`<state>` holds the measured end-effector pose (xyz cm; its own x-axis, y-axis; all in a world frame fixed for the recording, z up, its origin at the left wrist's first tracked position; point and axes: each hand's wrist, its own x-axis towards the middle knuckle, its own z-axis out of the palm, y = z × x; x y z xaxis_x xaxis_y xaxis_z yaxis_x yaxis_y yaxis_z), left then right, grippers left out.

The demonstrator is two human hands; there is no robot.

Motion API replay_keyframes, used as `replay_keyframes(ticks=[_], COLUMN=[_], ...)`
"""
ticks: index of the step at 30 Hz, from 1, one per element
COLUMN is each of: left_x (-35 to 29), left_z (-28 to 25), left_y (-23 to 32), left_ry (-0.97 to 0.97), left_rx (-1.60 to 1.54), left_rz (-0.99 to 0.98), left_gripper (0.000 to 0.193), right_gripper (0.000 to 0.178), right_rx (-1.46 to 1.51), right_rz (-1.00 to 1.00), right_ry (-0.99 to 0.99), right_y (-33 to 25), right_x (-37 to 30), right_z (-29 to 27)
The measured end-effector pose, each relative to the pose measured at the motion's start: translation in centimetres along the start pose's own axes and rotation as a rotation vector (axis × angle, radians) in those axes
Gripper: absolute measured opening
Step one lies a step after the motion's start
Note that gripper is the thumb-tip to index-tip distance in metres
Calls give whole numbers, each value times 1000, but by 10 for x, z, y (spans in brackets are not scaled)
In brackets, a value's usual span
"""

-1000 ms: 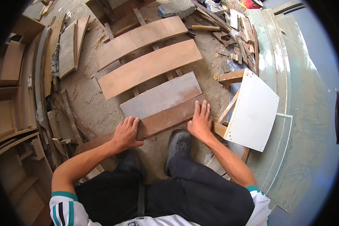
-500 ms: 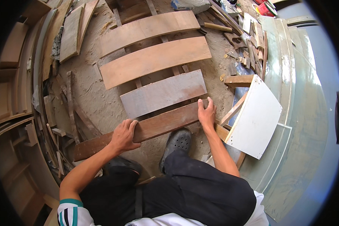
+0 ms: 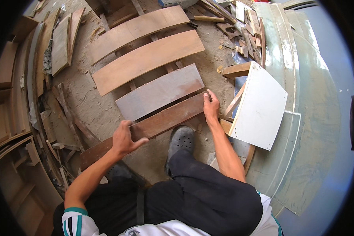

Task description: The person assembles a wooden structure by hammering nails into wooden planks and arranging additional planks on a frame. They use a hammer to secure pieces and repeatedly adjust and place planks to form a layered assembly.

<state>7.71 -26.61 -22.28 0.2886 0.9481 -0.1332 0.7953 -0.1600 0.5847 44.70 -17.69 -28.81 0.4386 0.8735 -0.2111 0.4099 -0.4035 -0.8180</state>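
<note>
A long reddish-brown wooden plank (image 3: 167,118) lies slanted across in front of me, its right end farther away than its left. My right hand (image 3: 211,108) is closed around the right end, thumb on top. Nearer its left part, my left hand (image 3: 124,139) straddles the width, fingers bent over the far edge and thumb stretched along the near edge. Just beyond the plank is a grey-white board (image 3: 161,92). Past that come a light plywood strip (image 3: 149,61) and another plywood strip (image 3: 141,30), all resting across wooden rails.
A white panel on a wooden frame (image 3: 259,108) stands close to my right forearm. Glass-like sheets (image 3: 314,118) lie farther right. Wood scraps and a handsaw (image 3: 229,30) are at the upper right. Timber pieces (image 3: 69,114) and boards line the left. My shoe (image 3: 181,141) is beside the plank.
The view has shifted, so the boards appear farther left. My hands stay at the plank, whose right end now sits closer to the grey-white board's corner. My left thumb has stretched outward.
</note>
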Motion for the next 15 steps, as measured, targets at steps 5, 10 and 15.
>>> replay_keyframes(ticks=[5, 10, 15], left_x=[13, 39, 50], left_z=[-7, -22, -1], left_y=[-26, -51, -52], left_ry=[-156, -362, 180], left_rx=[-215, -503, -233], left_rz=[-586, -722, -708], left_gripper=[68, 71, 73], right_gripper=[42, 41, 41], right_rx=[-26, 15, -78], right_rz=[-36, -7, 44], right_ry=[-5, 24, 85], right_y=[-5, 1, -15], right_x=[1, 7, 0], right_z=[-3, 3, 1])
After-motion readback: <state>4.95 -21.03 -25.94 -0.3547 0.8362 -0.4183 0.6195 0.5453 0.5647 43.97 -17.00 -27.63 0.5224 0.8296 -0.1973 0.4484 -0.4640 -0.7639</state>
